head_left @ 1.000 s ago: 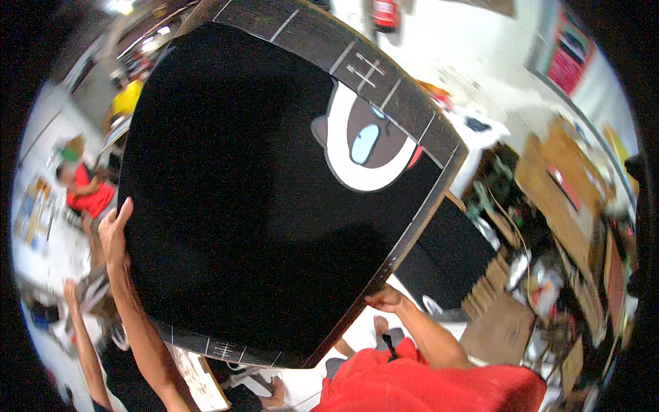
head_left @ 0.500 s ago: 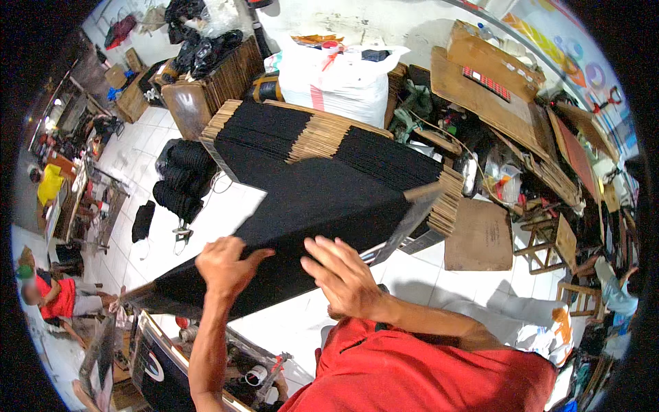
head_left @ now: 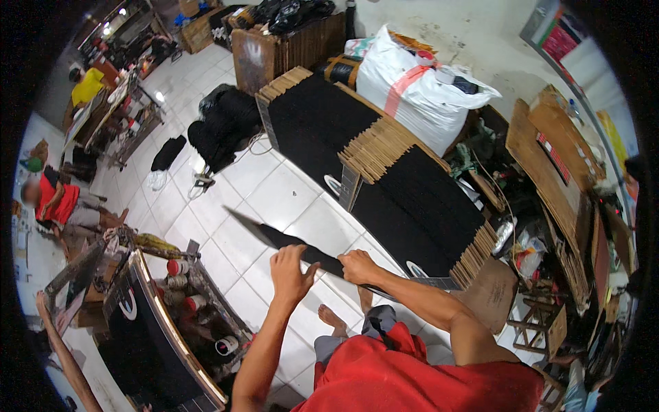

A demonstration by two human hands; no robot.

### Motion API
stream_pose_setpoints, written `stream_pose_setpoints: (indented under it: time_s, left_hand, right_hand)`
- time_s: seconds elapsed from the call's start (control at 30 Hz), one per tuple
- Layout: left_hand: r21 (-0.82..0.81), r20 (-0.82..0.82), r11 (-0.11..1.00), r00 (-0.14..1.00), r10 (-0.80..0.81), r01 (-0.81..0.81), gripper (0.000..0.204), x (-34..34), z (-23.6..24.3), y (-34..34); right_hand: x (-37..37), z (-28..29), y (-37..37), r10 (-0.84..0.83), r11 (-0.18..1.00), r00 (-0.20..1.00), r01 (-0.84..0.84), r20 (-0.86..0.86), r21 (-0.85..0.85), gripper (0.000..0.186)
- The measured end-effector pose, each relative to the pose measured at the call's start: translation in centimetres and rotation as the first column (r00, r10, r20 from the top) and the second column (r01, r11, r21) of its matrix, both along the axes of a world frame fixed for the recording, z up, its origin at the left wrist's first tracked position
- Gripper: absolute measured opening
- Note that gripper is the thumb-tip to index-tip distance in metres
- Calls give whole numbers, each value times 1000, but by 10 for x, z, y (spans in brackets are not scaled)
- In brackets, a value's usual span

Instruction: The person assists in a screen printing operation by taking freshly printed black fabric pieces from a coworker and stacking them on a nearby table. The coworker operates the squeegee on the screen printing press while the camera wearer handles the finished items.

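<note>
Between my hands a thin board covered in black fabric [head_left: 280,237] is tilted nearly edge-on, above the tiled floor and close to my body. My left hand [head_left: 291,276] is closed on its upper edge, with the thumb toward me. Further right, my right hand [head_left: 360,268] grips the same edge, its fingers curled over. Beyond the board stands a long row of upright wooden boards covered in black fabric [head_left: 422,206], packed tightly in two groups. Bare wooden ends [head_left: 377,147] show between the groups.
At lower left, another black-covered board [head_left: 141,343] lies on a bench with tins [head_left: 195,302] beneath it. A white sack [head_left: 405,86] and a dark cloth heap [head_left: 223,123] stand behind. Cardboard [head_left: 491,292] and a wooden stool [head_left: 539,326] are at right. A co-worker in red [head_left: 62,199] sits at far left.
The black-covered board has turned from lying broad and flat to nearly edge-on and come nearer me. My right hand has closed from outstretched fingers onto its edge. The view has swung left.
</note>
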State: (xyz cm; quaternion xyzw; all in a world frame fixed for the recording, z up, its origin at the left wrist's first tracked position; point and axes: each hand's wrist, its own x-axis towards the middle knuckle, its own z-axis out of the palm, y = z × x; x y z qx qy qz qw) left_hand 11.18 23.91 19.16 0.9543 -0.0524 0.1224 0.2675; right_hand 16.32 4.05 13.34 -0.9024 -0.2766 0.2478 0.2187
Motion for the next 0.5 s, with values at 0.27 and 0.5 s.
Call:
stream_pose_setpoints:
  time_s: [0.27,0.5]
  left_hand:
    - [66,-764,919,573,297,-390,44,-173,-155,-1]
    - [112,-977,861,105,188,-497,51,-294,-209,-58]
  right_hand:
    - [52,-101,-70,-192,979,978,184,-83,-88,27]
    - [65,-158,-138,-302,942,952,305,49,-138,17]
